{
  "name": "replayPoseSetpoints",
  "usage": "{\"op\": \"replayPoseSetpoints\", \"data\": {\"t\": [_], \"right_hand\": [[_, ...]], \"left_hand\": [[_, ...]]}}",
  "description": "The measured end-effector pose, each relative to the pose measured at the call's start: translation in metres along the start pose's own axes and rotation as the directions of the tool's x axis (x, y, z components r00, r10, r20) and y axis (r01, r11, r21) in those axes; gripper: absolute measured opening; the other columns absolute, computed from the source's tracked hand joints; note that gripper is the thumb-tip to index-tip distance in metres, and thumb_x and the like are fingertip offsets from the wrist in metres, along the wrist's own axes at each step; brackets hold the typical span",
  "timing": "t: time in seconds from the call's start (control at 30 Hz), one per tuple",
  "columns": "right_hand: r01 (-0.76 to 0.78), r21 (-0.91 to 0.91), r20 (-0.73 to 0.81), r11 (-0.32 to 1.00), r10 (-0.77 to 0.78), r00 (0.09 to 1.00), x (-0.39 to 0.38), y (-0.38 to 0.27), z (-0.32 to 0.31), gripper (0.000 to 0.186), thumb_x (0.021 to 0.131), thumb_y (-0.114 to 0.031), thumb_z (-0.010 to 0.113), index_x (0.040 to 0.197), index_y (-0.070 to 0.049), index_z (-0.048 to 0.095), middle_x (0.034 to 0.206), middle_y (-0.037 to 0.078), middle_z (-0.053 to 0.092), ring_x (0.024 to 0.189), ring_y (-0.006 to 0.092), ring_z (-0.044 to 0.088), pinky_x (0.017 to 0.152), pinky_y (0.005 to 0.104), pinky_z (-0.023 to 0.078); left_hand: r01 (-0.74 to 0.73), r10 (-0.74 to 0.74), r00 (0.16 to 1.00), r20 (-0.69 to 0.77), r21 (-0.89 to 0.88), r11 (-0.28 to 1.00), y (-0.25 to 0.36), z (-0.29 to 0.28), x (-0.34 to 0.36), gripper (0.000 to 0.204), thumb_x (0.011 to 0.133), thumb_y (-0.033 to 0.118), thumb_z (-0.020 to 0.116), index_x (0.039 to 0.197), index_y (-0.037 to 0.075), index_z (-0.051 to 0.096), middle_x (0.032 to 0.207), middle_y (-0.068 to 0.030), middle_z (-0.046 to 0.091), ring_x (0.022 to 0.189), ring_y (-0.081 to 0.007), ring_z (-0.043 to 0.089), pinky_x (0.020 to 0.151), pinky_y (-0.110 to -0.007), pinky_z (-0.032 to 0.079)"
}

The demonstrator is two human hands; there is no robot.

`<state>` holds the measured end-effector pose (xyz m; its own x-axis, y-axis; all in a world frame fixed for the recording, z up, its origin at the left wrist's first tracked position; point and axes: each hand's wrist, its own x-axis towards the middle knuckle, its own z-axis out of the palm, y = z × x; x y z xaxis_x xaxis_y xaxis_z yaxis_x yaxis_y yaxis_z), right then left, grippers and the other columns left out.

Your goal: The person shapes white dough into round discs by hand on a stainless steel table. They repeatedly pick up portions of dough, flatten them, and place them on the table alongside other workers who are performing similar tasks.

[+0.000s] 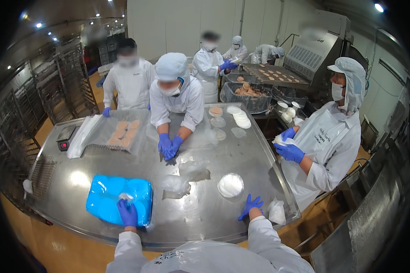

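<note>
My left hand [127,214], in a blue glove, rests on a large blue plastic-wrapped bundle [105,187] with a bulging, shiny top. Its fingers close on a small crumpled white wad [125,196], probably cloth or paper; I cannot make out which. My right hand [250,206], also gloved, is held at the table's near side with its fingers spread and nothing in them. It lies between a stack of round white sheets [231,185] and a clear plastic bag of white material [277,211]. Crumpled clear plastic bags [176,184] lie farther in on the steel table [200,218].
Across the table, a person's gloved hands [170,146] rest together near a clear bag of round pink patties [124,132]. A small scale [66,138] stands at the far left. On the right, a person holds white sheets [284,140]. Patties sit on a conveyor [278,75] behind.
</note>
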<state>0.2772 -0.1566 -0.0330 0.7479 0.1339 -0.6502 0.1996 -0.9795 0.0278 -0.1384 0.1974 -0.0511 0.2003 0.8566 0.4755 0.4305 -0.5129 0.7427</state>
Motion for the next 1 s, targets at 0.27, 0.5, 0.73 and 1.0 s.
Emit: {"op": "replayPoseSetpoints", "data": {"t": [0.27,0.5,0.73,1.0], "right_hand": [[-0.041,0.078,0.001,0.996,0.041,0.999,-0.005,-0.018,-0.03,0.138,0.055,-0.04,0.091,0.148,-0.037,-0.01,0.153,0.021,-0.02,0.14,0.0517,-0.007,0.104,0.0678,0.028],[-0.088,0.1,0.044,0.991,0.084,0.995,0.023,-0.027,-0.052,0.145,0.047,-0.041,0.093,0.147,-0.04,-0.012,0.152,0.022,-0.022,0.139,0.0535,-0.007,0.102,0.0701,0.028],[-0.093,0.076,0.033,0.993,0.091,0.995,0.034,-0.03,-0.051,0.148,0.045,-0.04,0.094,0.147,-0.04,-0.012,0.152,0.023,-0.022,0.138,0.0542,-0.008,0.101,0.0713,0.028],[-0.088,0.09,0.037,0.992,0.085,0.996,0.034,-0.032,-0.053,0.146,0.047,-0.039,0.094,0.148,-0.039,-0.011,0.152,0.022,-0.023,0.139,0.0534,-0.007,0.1,0.0714,0.028]], "left_hand": [[-0.056,0.058,0.996,-0.071,0.036,0.998,-0.003,-0.003,0.004,0.01,0.084,0.003,0.056,0.092,-0.002,0.053,0.1,-0.0166,0.05,0.093,-0.0304,0.052,0.082,-0.038,0.043],[0.085,-0.086,0.996,-0.023,-0.01,0.996,-0.003,0.004,0.001,0.009,0.089,0.01,0.055,0.09,0.001,0.053,0.082,-0.0139,0.055,0.075,-0.0297,0.054,0.07,-0.038,0.044],[-0.077,0.079,0.997,-0.01,0.12,0.99,-0.004,0.002,0.007,0.019,0.094,0.012,0.047,0.081,-0.001,0.054,0.084,-0.0132,0.054,0.075,-0.0283,0.053,0.069,-0.037,0.044],[0.022,-0.004,0.985,-0.174,0.102,0.995,-0.003,0.005,0.014,0.015,0.093,0.007,0.047,0.088,-0.004,0.054,0.096,-0.0154,0.053,0.085,-0.0285,0.055,0.075,-0.037,0.045]]}}
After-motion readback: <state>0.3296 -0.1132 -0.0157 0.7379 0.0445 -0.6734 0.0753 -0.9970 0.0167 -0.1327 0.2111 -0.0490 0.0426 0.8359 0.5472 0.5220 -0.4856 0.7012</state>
